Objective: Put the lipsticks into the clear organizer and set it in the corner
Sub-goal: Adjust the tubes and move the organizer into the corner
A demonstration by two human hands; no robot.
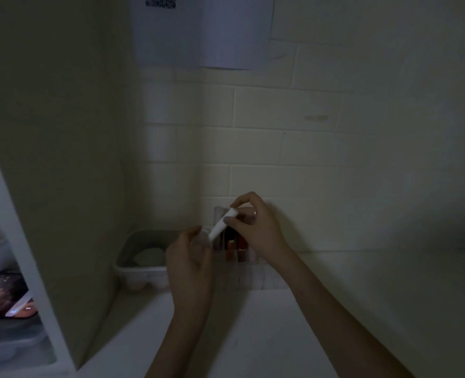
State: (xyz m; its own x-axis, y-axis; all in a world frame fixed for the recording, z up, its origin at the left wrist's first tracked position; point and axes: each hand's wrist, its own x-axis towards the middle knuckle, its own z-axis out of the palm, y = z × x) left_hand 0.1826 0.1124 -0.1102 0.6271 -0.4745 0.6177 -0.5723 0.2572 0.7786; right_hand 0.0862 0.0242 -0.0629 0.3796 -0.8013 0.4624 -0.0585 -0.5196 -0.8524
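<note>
The clear organizer [249, 278] stands on the white shelf against the tiled wall, with several reddish and pink lipstick tubes [235, 248] upright inside it. My right hand [256, 227] pinches a white lipstick tube [222, 223] by its upper end, tilted over the organizer's left side. My left hand [190, 257] is at the organizer's left front, fingers curled against its clear wall; the dim light hides whether they grip it.
A grey tray [144, 261] with a pale round object sits in the left corner beside the organizer. A tall side panel [62, 186] walls off the left. Paper sheets [204, 31] hang on the wall above. A lower shelf at far left holds bins.
</note>
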